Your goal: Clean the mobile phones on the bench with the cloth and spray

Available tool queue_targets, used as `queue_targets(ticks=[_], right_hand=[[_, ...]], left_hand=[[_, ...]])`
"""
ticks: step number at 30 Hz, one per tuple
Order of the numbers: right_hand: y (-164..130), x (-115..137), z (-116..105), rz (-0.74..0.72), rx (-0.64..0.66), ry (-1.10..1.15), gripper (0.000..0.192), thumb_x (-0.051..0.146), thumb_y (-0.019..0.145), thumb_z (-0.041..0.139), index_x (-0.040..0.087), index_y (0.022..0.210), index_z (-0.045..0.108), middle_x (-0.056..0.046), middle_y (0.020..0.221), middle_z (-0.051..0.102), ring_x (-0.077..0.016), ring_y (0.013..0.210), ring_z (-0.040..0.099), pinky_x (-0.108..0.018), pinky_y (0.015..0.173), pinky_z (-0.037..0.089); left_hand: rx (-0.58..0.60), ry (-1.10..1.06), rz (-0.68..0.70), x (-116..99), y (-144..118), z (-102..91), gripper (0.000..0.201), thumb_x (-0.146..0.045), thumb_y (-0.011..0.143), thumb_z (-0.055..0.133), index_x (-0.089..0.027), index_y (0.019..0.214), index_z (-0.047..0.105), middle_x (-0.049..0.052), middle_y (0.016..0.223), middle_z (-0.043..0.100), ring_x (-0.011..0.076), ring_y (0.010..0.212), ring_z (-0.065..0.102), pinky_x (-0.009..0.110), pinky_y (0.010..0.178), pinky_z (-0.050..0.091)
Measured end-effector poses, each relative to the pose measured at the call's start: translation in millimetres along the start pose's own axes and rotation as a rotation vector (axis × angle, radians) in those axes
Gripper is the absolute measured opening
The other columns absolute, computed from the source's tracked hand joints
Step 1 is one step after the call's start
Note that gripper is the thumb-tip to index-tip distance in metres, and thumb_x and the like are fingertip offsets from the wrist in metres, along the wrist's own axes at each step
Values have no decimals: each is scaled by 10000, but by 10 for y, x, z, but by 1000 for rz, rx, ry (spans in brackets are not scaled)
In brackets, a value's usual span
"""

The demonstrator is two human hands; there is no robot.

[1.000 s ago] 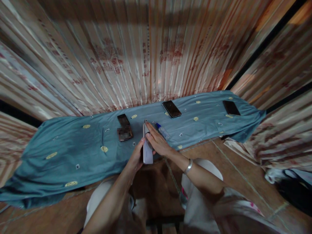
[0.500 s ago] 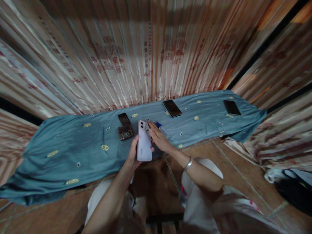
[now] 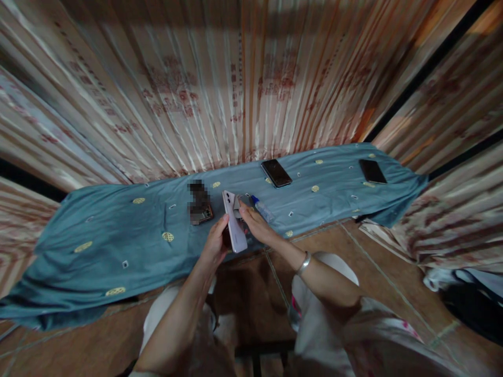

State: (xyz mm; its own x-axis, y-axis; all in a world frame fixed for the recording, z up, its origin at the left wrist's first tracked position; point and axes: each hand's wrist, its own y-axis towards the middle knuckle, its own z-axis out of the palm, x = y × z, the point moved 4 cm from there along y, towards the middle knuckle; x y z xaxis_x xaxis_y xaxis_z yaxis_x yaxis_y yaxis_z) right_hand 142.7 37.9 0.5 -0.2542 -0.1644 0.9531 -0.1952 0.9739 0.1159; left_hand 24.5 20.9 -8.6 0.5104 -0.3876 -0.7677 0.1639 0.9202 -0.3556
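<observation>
My left hand (image 3: pixel 215 242) is closed around the lower left side of a pale lilac smartphone (image 3: pixel 237 233). The phone is tilted, with its back and twin camera lenses facing up. My right hand (image 3: pixel 255 222) is at the phone's upper right edge, its fingers bent together. A small greyish piece, perhaps cloth, shows by those fingertips; its kind is unclear. Just beyond the right hand lies a clear bottle with a blue cap (image 3: pixel 262 208). To the left, a dark phone (image 3: pixel 202 213) rests on the cloth, partly blurred by pixel blocks.
A blue-green patterned cloth (image 3: pixel 149 251) covers the long low surface. On it lie a black phone (image 3: pixel 276 173) at the back and another dark flat device (image 3: pixel 372 171) at the far right. Patterned curtains (image 3: pixel 212 94) hang behind. A dark bag (image 3: pixel 471 309) sits on the tiled floor.
The lilac phone has turned in my left hand, so its back is seen more edge-on. My right hand's fingers have bent in closer to its upper edge.
</observation>
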Motion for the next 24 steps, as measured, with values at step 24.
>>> queue_targets(ticks=[24], right_hand=[[26, 39, -118, -68, -54, -167, 769, 683, 918, 223, 196, 1512, 268, -73, 1587, 242, -193, 1478, 165, -408, 1220, 96]], left_hand=[[-24, 59, -43, 90, -14, 30, 296, -384, 680, 765, -134, 828, 706, 55, 692, 730, 227, 681, 703, 342, 660, 590]])
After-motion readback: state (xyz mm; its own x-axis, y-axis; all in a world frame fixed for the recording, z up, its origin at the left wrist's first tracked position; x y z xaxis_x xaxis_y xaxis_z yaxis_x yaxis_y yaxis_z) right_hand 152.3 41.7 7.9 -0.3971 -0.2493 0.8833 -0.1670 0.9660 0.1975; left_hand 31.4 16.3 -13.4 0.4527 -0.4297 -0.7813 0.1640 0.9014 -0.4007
